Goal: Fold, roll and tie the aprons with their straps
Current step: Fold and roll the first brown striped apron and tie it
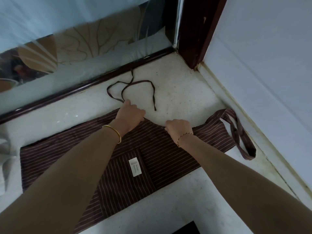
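**Squaring the far edge before the fold**

From the head view, the apron lies spread flat across the bench, its long side running left to right, and both our arms reach over it to the far edge. Our right hand sits knuckles up with its fingers curled tight, pinching that edge. Our left hand rests where the strap leaves the cloth. Its fingers are curled down too, but we cannot tell whether they have hold of strap or cloth. The neck loop trails off the apron's right end, near the wall.

To do this step well, we judge the far edge should be drawn taut between the two hands so it lies straight, and the strap kept out beyond the cloth, free for tying and not trapped in a fold. The neck loop wants tucking in over the body before any rolling.

The cloth is thin, dark brown with fine pale stripes, and looks limp enough to crease and roll readily. A pocket with upright stripes carries a small white label. The strap is a narrow ribbon lying in loose loops, and the neck loop is a wider flat band. The bench is pale, speckled stone, smooth, so the cloth may slide on it.
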